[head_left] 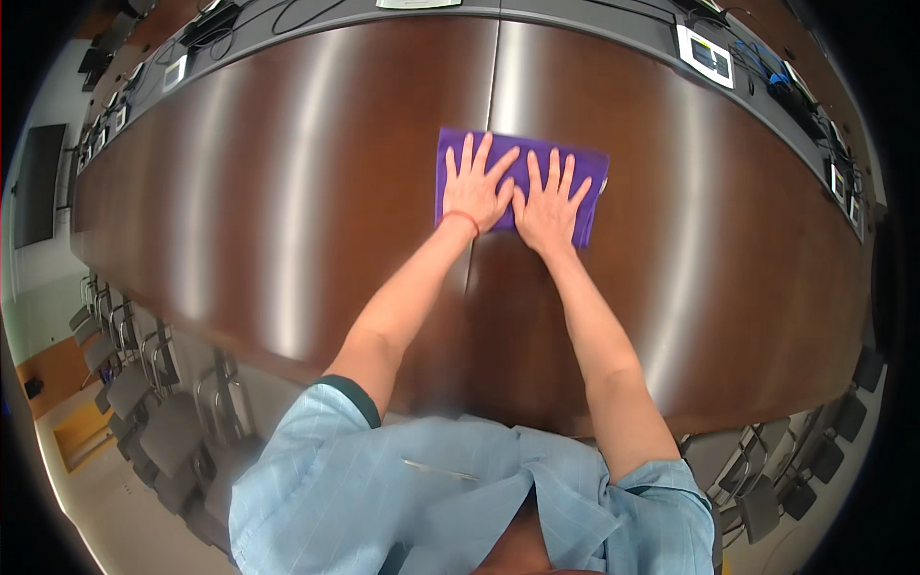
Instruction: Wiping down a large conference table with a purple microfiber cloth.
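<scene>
A purple cloth [589, 168] lies flat on a long glossy brown table [287, 220]. Both my hands press down on it side by side, fingers spread. My left hand [473, 191] covers the cloth's left half; a thin red band circles that wrist. My right hand [549, 206] lies flat on the cloth's middle and near edge, its thumb touching the left hand. The cloth's right end shows beyond my fingers. Neither hand grips anything; both palms lie flat.
A grey strip with cables and small panel boxes [704, 55] runs along the table's far edge. Grey chairs [144, 402] stand below at the left and more chairs [767, 479] at the lower right. A seam [492, 77] runs across the tabletop.
</scene>
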Demonstrator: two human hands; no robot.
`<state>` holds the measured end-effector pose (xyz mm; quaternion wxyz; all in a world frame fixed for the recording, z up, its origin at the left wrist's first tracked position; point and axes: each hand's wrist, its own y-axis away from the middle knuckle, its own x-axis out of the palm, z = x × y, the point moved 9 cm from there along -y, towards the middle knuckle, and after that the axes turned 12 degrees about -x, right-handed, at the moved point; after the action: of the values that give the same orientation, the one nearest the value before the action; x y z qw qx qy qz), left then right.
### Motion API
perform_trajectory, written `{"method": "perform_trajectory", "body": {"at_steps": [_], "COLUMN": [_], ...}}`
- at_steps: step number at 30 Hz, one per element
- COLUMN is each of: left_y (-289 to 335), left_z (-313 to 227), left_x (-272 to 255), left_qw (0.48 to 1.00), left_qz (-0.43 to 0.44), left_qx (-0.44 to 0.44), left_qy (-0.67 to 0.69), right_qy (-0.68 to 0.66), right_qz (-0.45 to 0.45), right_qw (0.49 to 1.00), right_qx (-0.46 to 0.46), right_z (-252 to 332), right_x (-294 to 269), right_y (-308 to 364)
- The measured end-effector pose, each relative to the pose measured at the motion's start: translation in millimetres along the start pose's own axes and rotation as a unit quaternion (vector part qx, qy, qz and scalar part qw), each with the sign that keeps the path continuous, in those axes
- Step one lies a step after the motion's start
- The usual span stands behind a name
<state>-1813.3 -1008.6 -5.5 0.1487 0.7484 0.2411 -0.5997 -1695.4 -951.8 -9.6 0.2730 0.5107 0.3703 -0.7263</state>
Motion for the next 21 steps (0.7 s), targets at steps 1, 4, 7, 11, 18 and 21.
{"method": "perform_trajectory", "body": {"at_steps": [1,4,7,11,18,21], "left_y": [-22.1,-111.1,-190.1,-266.2,-276.5,-243.5], "left_z": [2.2,3.2,-4.0,20.2,11.5,6.2], "left_x": [3.0,8.8,28.9,21.0,8.3,17.6], "left_qw": [1.0,0.999,0.997,0.994,0.994,0.997], "left_qz": [-0.01,-0.046,-0.064,-0.106,-0.104,-0.066], "left_qx": [0.007,0.025,0.047,0.028,0.031,0.039], "left_qy": [-0.002,-0.011,-0.004,-0.027,0.012,0.031], "right_qy": [0.009,0.047,0.077,0.089,0.05,0.036], "right_qz": [-0.01,-0.012,-0.02,-0.046,-0.049,0.004], "right_qw": [1.0,0.999,0.996,0.995,0.997,0.998], "right_qx": [0.003,0.008,0.031,0.018,0.023,0.044], "right_z": [-8.2,-44.2,-88.6,-100.8,-102.4,-102.6], "right_x": [2.9,20.8,39.7,55.1,39.5,38.0], "right_y": [-20.7,-97.2,-157.5,-241.2,-251.6,-220.9]}}
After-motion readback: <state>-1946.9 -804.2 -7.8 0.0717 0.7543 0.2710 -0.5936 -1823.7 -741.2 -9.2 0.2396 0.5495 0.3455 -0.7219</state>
